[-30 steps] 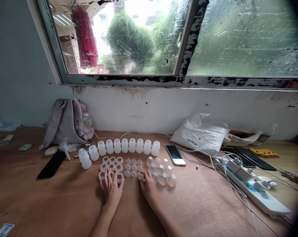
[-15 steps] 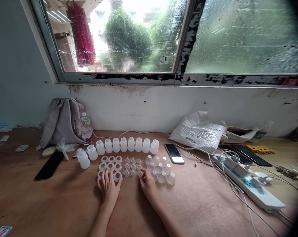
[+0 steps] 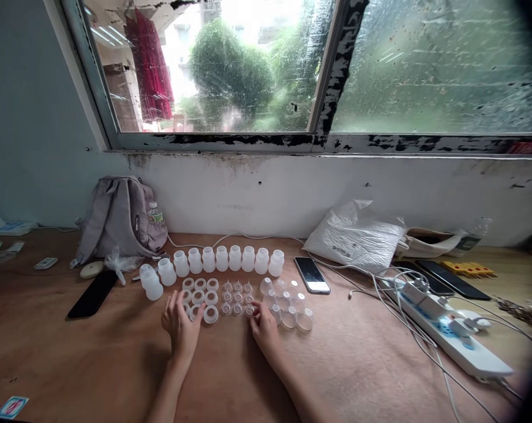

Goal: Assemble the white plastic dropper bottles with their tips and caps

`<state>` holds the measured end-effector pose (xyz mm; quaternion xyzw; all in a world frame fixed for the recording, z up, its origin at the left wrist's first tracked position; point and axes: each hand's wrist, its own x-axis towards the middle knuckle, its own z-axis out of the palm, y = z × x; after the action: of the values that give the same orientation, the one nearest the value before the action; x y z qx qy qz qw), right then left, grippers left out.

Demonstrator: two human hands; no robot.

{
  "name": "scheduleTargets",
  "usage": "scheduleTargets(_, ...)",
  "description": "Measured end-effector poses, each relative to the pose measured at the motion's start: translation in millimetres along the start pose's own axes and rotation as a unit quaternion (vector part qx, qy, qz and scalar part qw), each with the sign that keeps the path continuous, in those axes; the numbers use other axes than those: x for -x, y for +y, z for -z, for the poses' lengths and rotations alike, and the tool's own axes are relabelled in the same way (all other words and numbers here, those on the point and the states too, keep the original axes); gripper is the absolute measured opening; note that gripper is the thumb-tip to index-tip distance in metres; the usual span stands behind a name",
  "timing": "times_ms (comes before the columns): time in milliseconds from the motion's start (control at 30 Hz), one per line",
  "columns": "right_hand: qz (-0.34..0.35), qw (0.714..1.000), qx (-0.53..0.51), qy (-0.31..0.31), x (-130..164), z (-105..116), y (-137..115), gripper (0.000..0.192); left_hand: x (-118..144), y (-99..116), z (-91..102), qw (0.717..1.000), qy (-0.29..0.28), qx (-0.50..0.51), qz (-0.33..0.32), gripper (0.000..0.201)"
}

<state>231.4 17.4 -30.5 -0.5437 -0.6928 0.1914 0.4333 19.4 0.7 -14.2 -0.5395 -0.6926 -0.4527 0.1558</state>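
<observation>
Left hand lying flat and released beside white plastic rings, right hand pinching a small clear silicone nipple, mid brown wooden worktop.

We've got bottles lined up behind the rings, caps to their right, phone further right.

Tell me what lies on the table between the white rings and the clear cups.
In the head view, a block of small clear nipple-like pieces lies between the white rings and the clear cups; the right hand touches its near corner.
</observation>
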Motion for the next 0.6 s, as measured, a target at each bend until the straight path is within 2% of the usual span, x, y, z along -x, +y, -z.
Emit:
scheduleTargets(167,0.010,1.000,-0.016,0.009,0.2,2.4,-4.4,0.025,-41.8,-38.9,9.8,0.992,0.076,-0.005,0.104,0.073)
scheduleTargets(233,0.011,1.000,-0.024,0.013,0.2,3.4,-6.1,0.025,-57.7,-61.6,5.8,0.988,0.068,0.008,0.139,0.079)
scheduleTargets(300,0.010,0.999,-0.034,0.015,0.2,4.1,-6.9,0.025,-70.5,-82.6,-0.6,0.983,0.033,0.028,0.180,0.083)
scheduleTargets(367,0.011,0.999,-0.045,0.016,0.0,4.3,-6.8,0.025,-79.1,-96.9,-5.6,0.976,-0.006,0.048,0.210,0.073)
scheduleTargets(467,0.010,0.998,-0.062,0.025,-0.6,4.6,-6.7,0.025,-83.0,-99.5,-4.0,0.972,-0.016,0.063,0.227,0.056)
scheduleTargets(533,0.008,0.996,-0.080,0.038,-1.0,5.8,-9.2,0.025,-79.6,-88.1,3.8,0.968,0.009,0.097,0.230,0.056)
scheduleTargets(600,0.005,0.994,-0.098,0.047,-0.9,8.4,-14.8,0.024,-71.8,-68.0,15.2,0.963,0.021,0.172,0.207,0.057)
